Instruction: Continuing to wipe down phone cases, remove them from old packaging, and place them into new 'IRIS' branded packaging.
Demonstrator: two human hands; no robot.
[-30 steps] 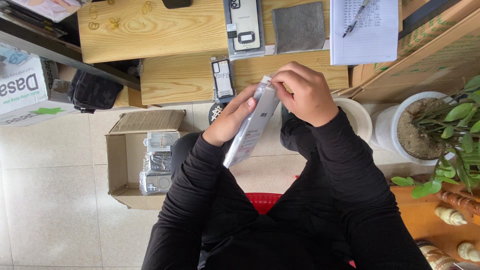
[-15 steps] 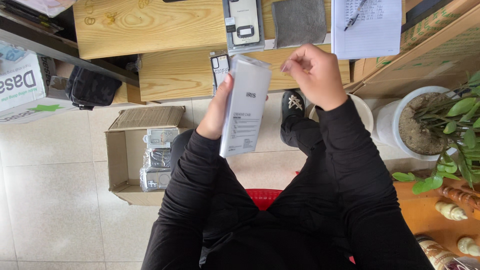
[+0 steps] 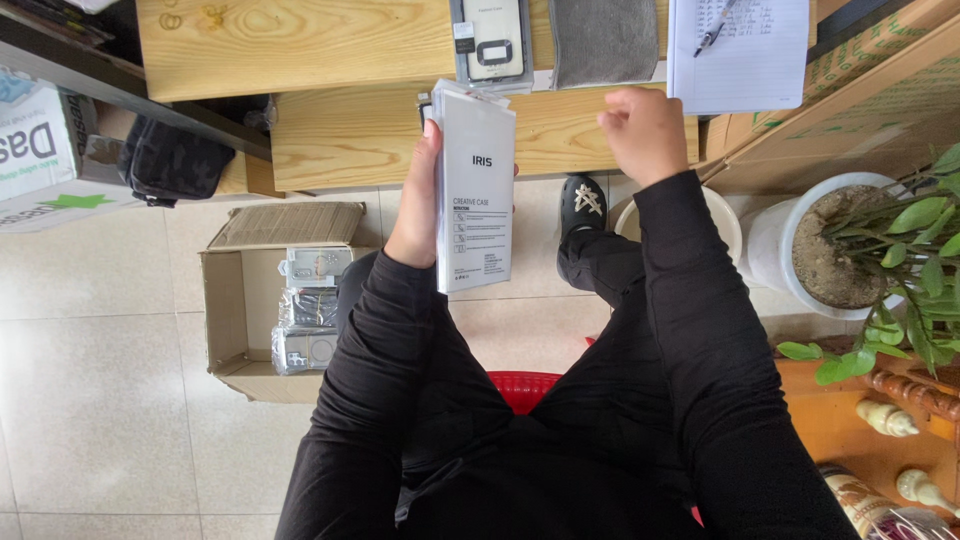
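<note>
On the far left, a white carton (image 3: 35,140) sits at the frame edge with a black bag (image 3: 170,160) just beside it under the wooden bench (image 3: 350,130). Nearer, an open cardboard box (image 3: 225,300) stands on the tiled floor, holding a stack of clear-wrapped packs (image 3: 310,320). To its right, the left hand (image 3: 420,210) grasps a flat grey-white package (image 3: 475,190), held upright above the person's lap, its printed face toward the camera; the fingers wrap its left edge. Beyond it, on the bench top, lies a second clear pack (image 3: 490,40) with a grey cloth (image 3: 603,40) beside it. Further right, the right hand (image 3: 645,130) is clenched in a loose fist, holding nothing visible, apart from the package, near the bench edge. A notepad (image 3: 740,60) with a pen (image 3: 716,25) lies past it. At far right, a white pot (image 3: 790,250) holds a green plant (image 3: 910,270).
</note>
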